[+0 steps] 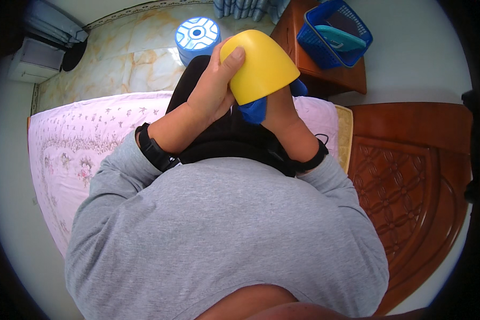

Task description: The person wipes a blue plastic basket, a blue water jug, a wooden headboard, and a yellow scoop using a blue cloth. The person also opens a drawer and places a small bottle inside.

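A yellow, smooth-walled, cup-like container [260,66] is held up over my lap, its rim tilted down towards me. My left hand [220,76] grips its left side, with the thumb pressed on the outer wall and the fingers mostly behind. A blue cloth [254,110] hangs out below the rim, and another bit of it shows past the right edge. My right hand [279,106] goes up behind the rim next to the cloth. Its fingers are hidden by the container, so their grip on the cloth cannot be seen.
I sit on a bed with a pink floral sheet [84,156]. A carved wooden headboard [392,192] stands at right. A blue plastic stool [198,38] is on the tiled floor ahead. On the wooden cabinet [294,30] sits a blue basket [324,52] holding a teal item [340,39].
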{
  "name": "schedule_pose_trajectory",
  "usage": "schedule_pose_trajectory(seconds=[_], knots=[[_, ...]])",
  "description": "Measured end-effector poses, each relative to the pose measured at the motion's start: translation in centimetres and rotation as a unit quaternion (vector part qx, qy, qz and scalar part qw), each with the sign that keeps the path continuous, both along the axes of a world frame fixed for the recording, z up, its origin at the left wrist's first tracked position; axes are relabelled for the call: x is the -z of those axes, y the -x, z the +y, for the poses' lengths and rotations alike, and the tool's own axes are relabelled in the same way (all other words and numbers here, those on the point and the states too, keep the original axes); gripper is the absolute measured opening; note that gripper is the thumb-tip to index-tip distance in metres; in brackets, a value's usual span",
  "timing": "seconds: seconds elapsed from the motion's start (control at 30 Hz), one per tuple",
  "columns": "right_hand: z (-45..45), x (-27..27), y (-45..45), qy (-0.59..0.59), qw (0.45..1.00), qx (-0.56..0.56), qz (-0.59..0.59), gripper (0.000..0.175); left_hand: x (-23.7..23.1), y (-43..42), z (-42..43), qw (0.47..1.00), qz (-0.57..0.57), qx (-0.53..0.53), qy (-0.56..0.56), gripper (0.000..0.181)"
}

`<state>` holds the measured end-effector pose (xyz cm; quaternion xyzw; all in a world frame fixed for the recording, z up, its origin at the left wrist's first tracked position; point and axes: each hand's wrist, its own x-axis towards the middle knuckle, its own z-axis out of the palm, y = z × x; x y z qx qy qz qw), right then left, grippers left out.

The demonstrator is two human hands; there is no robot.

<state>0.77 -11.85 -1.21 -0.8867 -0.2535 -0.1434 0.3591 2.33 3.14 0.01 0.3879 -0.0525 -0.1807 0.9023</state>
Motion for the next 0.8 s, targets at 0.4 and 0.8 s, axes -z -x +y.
schedule_pose_trajectory(seconds=[0.4, 0.8], knots=[[-1.3, -3.7, 1.1, 0.109, 0.967, -0.064, 0.221, 0.1, -0.7, -0.9, 0.3, 0.997, 0.065, 0.019, 0.02, 0.058], [0.4, -4.2, 1.1, -0.267, 0.959, -0.001, 0.098, 0.055, -2.3, -0.5, 1.7, 0.939, -0.237, -0.047, -0.243, 0.063]])
